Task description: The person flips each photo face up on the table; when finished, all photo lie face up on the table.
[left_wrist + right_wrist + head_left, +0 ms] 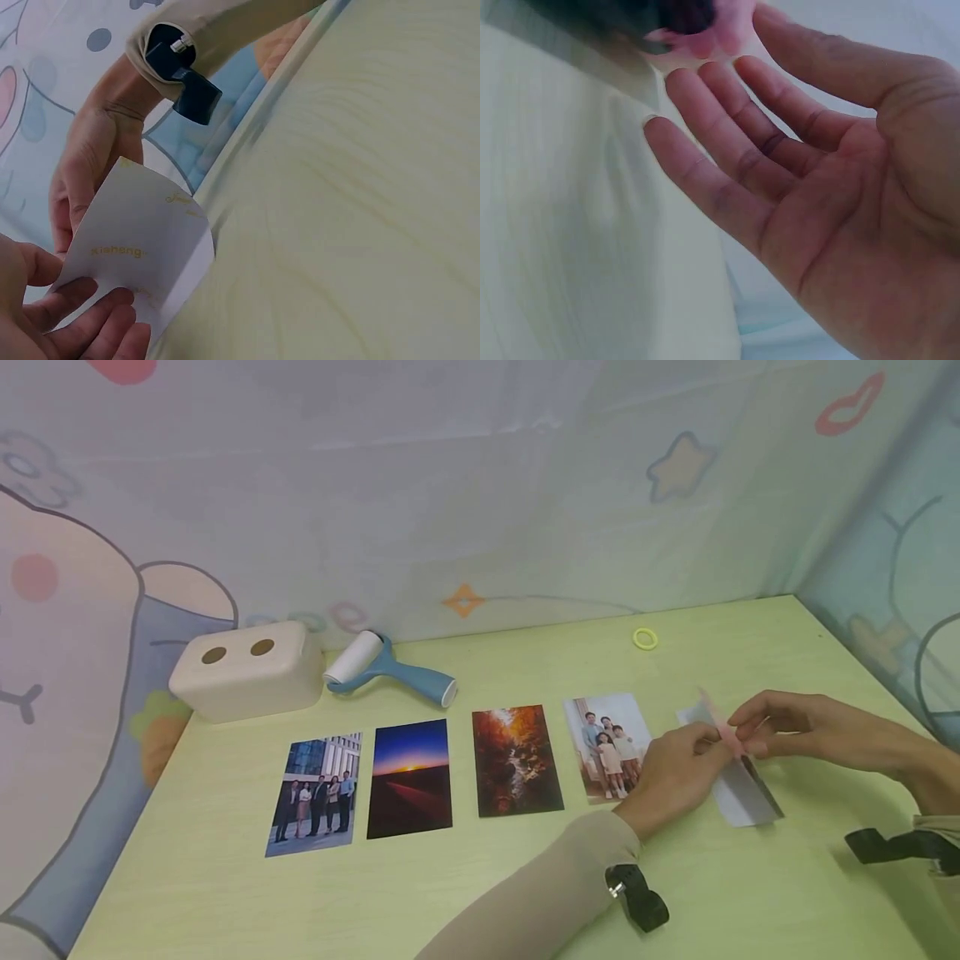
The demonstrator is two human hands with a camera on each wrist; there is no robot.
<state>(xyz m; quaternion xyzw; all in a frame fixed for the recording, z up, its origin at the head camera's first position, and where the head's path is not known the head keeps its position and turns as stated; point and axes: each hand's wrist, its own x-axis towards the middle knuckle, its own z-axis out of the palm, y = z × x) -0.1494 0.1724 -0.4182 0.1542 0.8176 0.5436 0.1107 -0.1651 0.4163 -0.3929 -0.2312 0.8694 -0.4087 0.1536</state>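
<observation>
A photo print (742, 797) stands tilted on the right side of the table between both hands. Its white back with yellow lettering shows in the left wrist view, where the print (161, 217) bows slightly. My left hand (678, 770) pinches its upper part between thumb and fingers. From the right, my right hand (817, 727) pinches the same print, thumb and fingertips at its edge. The right wrist view has the pink and dark picture side at the top, by the fingertips of the right hand (817, 187). Left of the hands lies a family photo (606, 743), partly covered by the left hand.
Farther left lie an autumn stream photo (517, 760), a sunset photo (409, 777) and an office group photo (318, 793). Behind them are a blue-handled lint roller (412, 677) and a cream box with two holes (247, 681). A yellow ring (645, 638) lies near the back edge.
</observation>
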